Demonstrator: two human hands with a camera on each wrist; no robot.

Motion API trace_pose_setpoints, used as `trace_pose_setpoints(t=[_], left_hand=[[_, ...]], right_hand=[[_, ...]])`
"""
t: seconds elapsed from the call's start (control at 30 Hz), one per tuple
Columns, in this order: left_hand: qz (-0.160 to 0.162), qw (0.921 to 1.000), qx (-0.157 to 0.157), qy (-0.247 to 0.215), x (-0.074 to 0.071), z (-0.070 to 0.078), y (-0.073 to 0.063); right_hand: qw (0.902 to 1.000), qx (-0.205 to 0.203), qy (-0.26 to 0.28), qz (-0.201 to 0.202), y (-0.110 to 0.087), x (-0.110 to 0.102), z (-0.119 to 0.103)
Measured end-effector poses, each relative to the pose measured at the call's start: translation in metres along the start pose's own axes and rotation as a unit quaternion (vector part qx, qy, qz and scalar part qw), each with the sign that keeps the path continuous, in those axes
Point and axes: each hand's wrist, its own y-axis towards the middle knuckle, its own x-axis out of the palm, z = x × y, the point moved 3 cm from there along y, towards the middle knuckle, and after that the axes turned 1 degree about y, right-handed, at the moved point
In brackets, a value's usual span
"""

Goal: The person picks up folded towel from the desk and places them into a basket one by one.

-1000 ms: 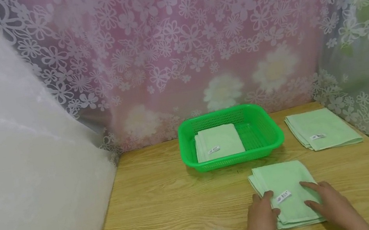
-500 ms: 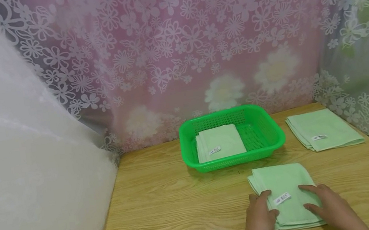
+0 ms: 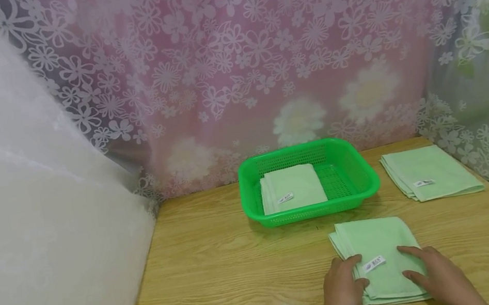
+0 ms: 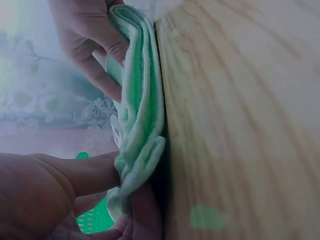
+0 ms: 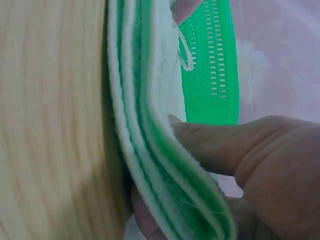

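A pale green folded towel (image 3: 378, 238) with a white label (image 3: 375, 263) lies on the near part of the table. My left hand (image 3: 342, 284) pinches its left edge, thumb on top; in the left wrist view, fingers of that hand (image 4: 45, 192) show under the folded layers. On the opposite edge, my right hand (image 3: 441, 276) grips the towel. The right wrist view shows that thumb pressing on the stacked layers (image 5: 145, 100) and a fingertip beneath them, with the side bent up slightly off the wood.
A green plastic basket (image 3: 309, 212) stands behind the towel, holding another folded towel (image 3: 298, 186) in its left part. A third folded towel (image 3: 432, 168) lies at the back right, near the table's edge. Floral curtains (image 3: 233, 70) hang behind the wooden table (image 3: 213, 261).
Both hands keep their places at the towel's sides. The left hand has shifted very slightly left; the rest stays put apart from a small camera movement.
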Motion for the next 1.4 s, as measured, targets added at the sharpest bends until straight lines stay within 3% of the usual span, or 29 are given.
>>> trace_pose_setpoints(t=[0.27, 0.5, 0.77, 0.97, 1.17, 1.4], left_hand=[[0.003, 0.999, -0.028, -0.036, 0.0, -0.001, -0.001], [0.017, 0.999, -0.029, -0.029, 0.0, -0.001, 0.0], [0.011, 0.9982, -0.041, -0.041, 0.001, 0.001, 0.0], [0.014, 0.9987, -0.04, -0.029, -0.002, 0.001, -0.001], [0.012, 0.9983, -0.022, -0.052, -0.006, 0.0, -0.002], [0.009, 0.9968, 0.003, -0.079, -0.024, 0.013, -0.008]], right_hand=[[1.0, 0.002, -0.005, -0.008, 0.0, 0.001, 0.001], [1.0, -0.005, 0.0, 0.008, -0.001, 0.001, 0.003], [0.9999, -0.003, 0.008, -0.009, 0.0, 0.0, 0.007], [0.9998, -0.006, 0.012, -0.013, -0.001, 0.0, 0.008], [0.9997, 0.002, 0.02, -0.015, -0.004, -0.002, 0.006], [0.9998, 0.0, 0.02, 0.004, -0.012, -0.022, -0.005]])
